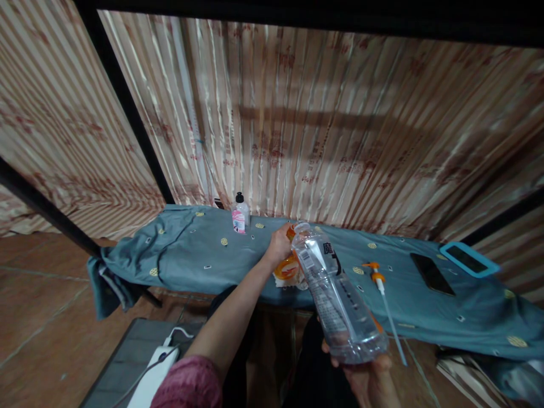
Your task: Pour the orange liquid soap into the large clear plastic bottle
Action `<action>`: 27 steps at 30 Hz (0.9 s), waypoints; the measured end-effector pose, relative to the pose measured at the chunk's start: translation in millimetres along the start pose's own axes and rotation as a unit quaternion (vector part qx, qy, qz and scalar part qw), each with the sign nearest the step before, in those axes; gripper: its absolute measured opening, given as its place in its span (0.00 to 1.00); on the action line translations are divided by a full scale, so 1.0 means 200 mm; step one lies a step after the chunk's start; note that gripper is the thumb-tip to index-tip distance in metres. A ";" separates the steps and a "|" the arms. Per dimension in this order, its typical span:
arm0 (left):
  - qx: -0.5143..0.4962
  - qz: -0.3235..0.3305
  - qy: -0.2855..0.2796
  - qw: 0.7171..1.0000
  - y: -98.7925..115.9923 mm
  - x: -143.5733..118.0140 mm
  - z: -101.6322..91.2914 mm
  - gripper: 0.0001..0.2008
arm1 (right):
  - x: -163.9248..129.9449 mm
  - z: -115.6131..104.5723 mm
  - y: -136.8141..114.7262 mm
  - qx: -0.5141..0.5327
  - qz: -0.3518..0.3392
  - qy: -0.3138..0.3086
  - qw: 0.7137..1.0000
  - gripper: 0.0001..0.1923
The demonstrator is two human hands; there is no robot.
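Note:
My right hand point(369, 374) is wrapped around the lower end of a large clear plastic bottle point(335, 294) with dark lettering. This bottle is tilted, its uncapped mouth pointing up and away to the left. Close to that mouth, my left hand point(279, 243) is closed around the upper part of an orange see-through bottle point(287, 268). The orange bottle stands on the cloth-covered bench; the fingers and the clear bottle hide part of it. Whether the two mouths touch, I cannot tell. To the right lies an orange pump top point(376, 276) with a long white tube.
On the blue-green cloth point(191, 249), a small bottle with a black cap point(240, 215) stands at the back. A phone point(431, 273) and a blue-framed tablet point(470, 259) lie at right. A white power strip point(155, 374) is at lower left. Dark metal poles frame the bench.

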State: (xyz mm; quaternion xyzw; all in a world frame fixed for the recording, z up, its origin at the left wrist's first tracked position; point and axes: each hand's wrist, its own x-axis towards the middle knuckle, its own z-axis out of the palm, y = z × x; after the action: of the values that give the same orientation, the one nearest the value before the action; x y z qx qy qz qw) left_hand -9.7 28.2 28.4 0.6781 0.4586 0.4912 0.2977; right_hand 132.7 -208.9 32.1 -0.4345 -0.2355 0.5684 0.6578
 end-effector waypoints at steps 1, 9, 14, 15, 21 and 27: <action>0.003 0.000 0.000 1.000 0.00 0.00 0.00 0.12 | 0.00 0.00 0.00 0.001 0.002 0.002 1.000 0.51; -0.011 -0.004 0.004 1.000 0.01 0.00 0.00 0.10 | 0.00 -0.01 0.00 -0.006 0.005 0.001 1.000 0.55; -0.009 -0.008 0.002 1.000 0.01 0.00 0.00 0.11 | 0.00 -0.01 0.00 -0.012 0.001 -0.006 1.000 0.53; -0.009 -0.009 0.003 1.000 0.01 0.00 0.00 0.11 | 0.00 -0.01 0.00 -0.014 0.000 -0.007 1.000 0.52; -0.003 -0.003 0.003 1.000 0.01 0.00 -0.01 0.11 | 0.00 0.00 -0.01 -0.012 0.002 0.001 1.000 0.53; -0.012 -0.004 0.005 1.000 -0.01 0.00 0.01 0.13 | 0.00 0.00 0.00 -0.009 0.000 -0.003 1.000 0.53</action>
State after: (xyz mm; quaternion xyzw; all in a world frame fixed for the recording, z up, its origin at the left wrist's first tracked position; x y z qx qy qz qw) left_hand -9.4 29.1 25.8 0.6699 0.4569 0.4992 0.3054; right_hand 133.0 -208.9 32.6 -0.4385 -0.2423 0.5677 0.6532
